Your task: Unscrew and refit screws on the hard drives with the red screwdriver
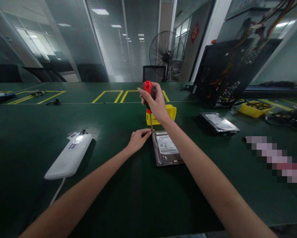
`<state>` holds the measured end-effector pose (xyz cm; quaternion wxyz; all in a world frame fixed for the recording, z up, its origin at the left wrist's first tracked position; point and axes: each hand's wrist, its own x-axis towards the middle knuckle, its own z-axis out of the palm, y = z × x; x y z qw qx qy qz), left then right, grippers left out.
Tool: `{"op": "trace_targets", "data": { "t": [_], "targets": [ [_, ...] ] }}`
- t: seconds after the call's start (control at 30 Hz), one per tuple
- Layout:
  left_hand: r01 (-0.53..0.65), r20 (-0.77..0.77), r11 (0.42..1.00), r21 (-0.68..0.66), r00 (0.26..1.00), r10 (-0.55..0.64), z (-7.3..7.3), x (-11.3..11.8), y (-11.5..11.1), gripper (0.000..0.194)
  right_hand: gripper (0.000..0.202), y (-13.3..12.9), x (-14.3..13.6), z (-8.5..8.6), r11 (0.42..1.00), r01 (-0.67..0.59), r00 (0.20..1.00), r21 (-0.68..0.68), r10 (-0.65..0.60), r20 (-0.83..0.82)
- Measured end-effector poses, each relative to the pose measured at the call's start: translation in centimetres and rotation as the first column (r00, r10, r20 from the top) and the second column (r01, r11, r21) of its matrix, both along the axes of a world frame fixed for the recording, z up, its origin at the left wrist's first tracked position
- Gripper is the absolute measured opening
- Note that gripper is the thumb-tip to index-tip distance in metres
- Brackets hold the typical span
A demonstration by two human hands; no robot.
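Observation:
My right hand [157,104] is wrapped round the red and black handle of a screwdriver [147,86], held nearly upright. The shaft points down to the far left corner of a hard drive [166,147], which lies label up on the green table. Beside that corner is my left hand [137,140], its thumb and fingertips pinched close to the screwdriver tip. Whatever is between those fingertips is too small to make out. My right forearm covers the drive's right side. Just behind the drive stands a small yellow bin [172,114], partly hidden by my right hand.
A second hard drive [219,123] lies to the right. Farther back are an open computer case [210,72] and another yellow bin [252,109] with cables. On the left lies a white power bank [66,162] with a cord. A pixelated strip [274,158] covers something at right.

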<state>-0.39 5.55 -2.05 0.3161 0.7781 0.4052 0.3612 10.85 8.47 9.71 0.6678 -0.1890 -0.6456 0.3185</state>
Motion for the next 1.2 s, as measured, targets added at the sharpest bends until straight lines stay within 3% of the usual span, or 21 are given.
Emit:
{"op": "trace_targets", "data": {
  "t": [0.2,0.4,0.53,0.67,0.77,0.9,1.1,1.2],
  "targets": [
    [-0.010,-0.004,1.000,-0.011,1.000,0.010,0.4,0.1,-0.1,0.029,0.039,-0.2,0.7,0.4,1.000,-0.008,0.993,-0.028,0.012,0.119],
    [-0.038,-0.054,0.999,-0.014,0.998,0.038,0.7,0.2,-0.2,0.028,0.045,0.5,2.1,0.2,0.983,0.079,0.995,-0.166,-0.087,-0.043],
    [-0.049,-0.040,0.999,-0.014,0.998,0.049,0.9,0.0,-0.4,0.028,0.048,1.3,2.9,-0.2,0.968,-0.014,0.985,-0.251,-0.030,-0.170],
    [-0.042,0.055,0.999,-0.009,0.998,0.042,0.9,-0.2,-0.5,0.028,0.043,2.0,3.2,-0.3,0.946,-0.132,0.977,-0.296,0.075,-0.198],
    [-0.034,0.102,0.999,-0.041,0.994,0.039,0.6,-0.2,-0.4,0.028,0.043,1.8,2.8,-0.4,0.944,-0.180,0.971,-0.277,0.125,-0.205],
    [-0.002,0.160,0.997,-0.072,0.987,0.014,0.6,-0.2,-0.5,0.035,0.050,0.9,1.9,-0.3,0.960,-0.153,0.970,-0.236,0.100,-0.221],
    [-0.001,0.157,0.994,-0.107,0.987,0.018,0.8,-0.1,-0.6,0.041,0.041,0.7,1.4,-0.5,0.964,-0.181,0.976,-0.192,0.153,-0.155],
    [0.011,0.181,0.992,-0.127,0.983,0.012,0.8,-0.1,-0.6,0.040,0.048,1.1,1.4,-0.7,0.963,-0.191,0.978,-0.190,0.172,-0.116]
  ]
}}
